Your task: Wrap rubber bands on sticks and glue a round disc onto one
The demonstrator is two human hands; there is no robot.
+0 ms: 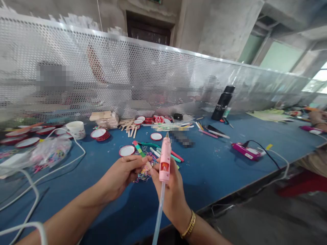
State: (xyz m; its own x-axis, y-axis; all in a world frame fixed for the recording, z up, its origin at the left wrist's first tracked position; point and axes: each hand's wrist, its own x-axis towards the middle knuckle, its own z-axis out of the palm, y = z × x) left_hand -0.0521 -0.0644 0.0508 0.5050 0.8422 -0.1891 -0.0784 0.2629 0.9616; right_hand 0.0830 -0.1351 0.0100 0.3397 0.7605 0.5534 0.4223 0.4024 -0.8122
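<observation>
My left hand (125,172) pinches a wooden craft stick (142,153) whose far part is coloured red and green. The stick's near end lies between the fingertips of both hands. My right hand (171,190) is wrapped round a pink glue gun (165,158), its metal tip pointing away from me and a long translucent glue stick (159,212) coming out of its back. Beneath the fingers lies a pile of colourful small bands (144,174), partly hidden. Several markers (176,156) are just beyond the glue gun.
On the blue table (204,173) are bottle caps (127,150), wooden sticks (130,127), a paper cup (76,130), white cables (74,163), a black bottle (222,103) and a magenta device (246,151). A perforated metal screen (158,78) stands behind. Another person's hand (318,119) shows at far right.
</observation>
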